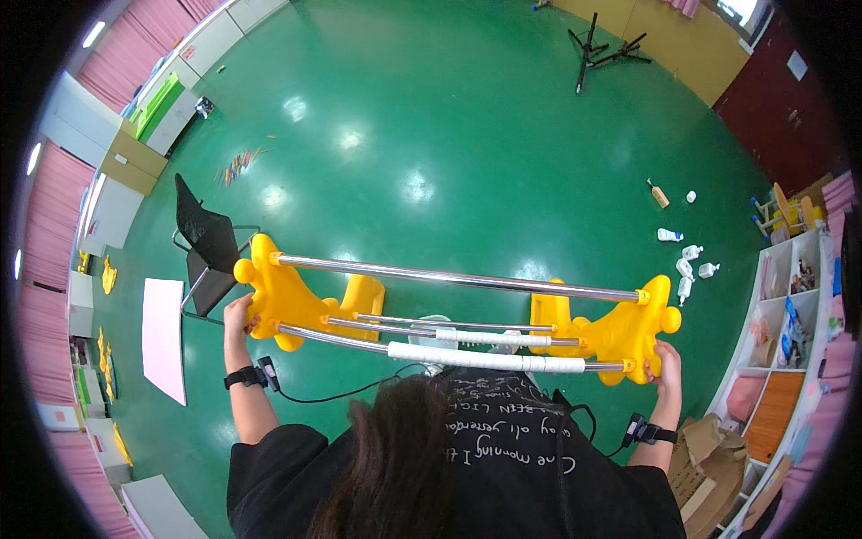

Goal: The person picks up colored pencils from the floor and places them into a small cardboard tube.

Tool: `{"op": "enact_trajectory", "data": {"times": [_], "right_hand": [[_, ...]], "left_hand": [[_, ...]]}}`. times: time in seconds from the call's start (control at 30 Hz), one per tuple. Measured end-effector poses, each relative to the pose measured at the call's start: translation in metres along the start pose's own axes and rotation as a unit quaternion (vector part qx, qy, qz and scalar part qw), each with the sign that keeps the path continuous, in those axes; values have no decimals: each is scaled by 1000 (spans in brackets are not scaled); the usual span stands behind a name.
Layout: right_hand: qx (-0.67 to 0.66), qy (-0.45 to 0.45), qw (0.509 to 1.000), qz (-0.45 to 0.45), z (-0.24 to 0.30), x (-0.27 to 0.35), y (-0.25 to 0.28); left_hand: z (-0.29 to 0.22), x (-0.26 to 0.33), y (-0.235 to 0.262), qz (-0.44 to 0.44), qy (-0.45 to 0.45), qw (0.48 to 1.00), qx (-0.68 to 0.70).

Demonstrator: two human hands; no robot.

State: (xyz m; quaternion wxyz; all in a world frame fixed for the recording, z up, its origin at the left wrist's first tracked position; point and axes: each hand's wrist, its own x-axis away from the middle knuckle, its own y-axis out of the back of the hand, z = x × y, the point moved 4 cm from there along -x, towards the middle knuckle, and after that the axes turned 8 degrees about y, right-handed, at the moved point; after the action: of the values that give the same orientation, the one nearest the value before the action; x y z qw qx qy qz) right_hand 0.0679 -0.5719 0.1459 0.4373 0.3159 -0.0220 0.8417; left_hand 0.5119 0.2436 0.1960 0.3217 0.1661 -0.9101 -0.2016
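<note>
A rack with two yellow plastic end panels and several metal bars stretches across in front of me. White wrapping covers part of the two nearer bars. At its left end, my left hand grips the outer edge of the yellow panel, fingers partly hidden behind it. My right hand is closed on the lower outer edge of the right yellow panel. Yellow feet show beyond the panels. Below the bars, a pale container is mostly covered by the rack.
A black folding chair and a pink-white board are at the left. Several white bottles lie on the green floor at the right, near shelves and cardboard. Thin coloured sticks and a black stand lie farther off.
</note>
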Motion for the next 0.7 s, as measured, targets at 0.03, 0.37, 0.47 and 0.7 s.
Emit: {"op": "enact_trajectory", "data": {"times": [0.03, 0.37, 0.47, 0.7], "right_hand": [[0, -5, 1000, -1, 2, -5, 3], [26, -15, 999, 44, 54, -67, 29], [29, -11, 999, 27, 68, -72, 35], [29, 41, 999, -19, 126, -100, 53]], "left_hand": [[-7, 9, -2, -9, -2, 1000, -11], [-81, 71, -39, -45, -42, 997, -47], [-95, 85, -49, -51, -60, 996, -44], [-115, 76, -93, -17, -83, 996, -17]]}}
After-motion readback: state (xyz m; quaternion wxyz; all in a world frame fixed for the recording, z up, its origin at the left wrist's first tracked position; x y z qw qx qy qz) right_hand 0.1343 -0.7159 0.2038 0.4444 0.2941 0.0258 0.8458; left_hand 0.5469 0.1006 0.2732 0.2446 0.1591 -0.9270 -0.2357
